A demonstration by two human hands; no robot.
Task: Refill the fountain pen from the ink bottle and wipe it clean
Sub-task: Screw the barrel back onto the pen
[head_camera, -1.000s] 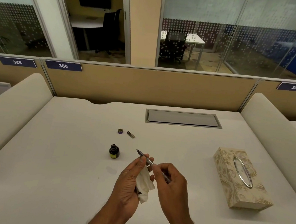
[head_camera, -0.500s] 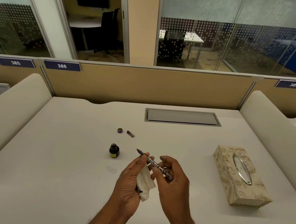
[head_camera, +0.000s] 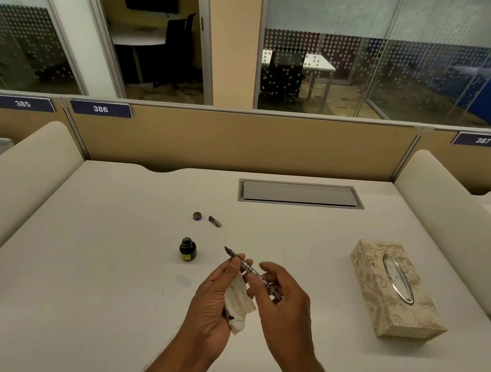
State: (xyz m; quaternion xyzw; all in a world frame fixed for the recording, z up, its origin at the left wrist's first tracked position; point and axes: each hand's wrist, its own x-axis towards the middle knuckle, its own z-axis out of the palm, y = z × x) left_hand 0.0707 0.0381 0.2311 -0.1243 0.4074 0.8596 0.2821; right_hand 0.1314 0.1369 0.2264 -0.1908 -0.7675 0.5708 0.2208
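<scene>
The fountain pen (head_camera: pixel 249 271) slants nib-first toward upper left, pinched by left hand (head_camera: pixel 218 297) fingers with tissue (head_camera: pixel 237 303); right hand (head_camera: pixel 282 302) fingers loosely hold its rear.

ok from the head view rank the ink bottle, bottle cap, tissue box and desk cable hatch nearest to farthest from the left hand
1. ink bottle, open, just up-left of the left hand
2. bottle cap, farther back, behind the bottle
3. tissue box, off to the right
4. desk cable hatch, at the back, right of centre
</scene>
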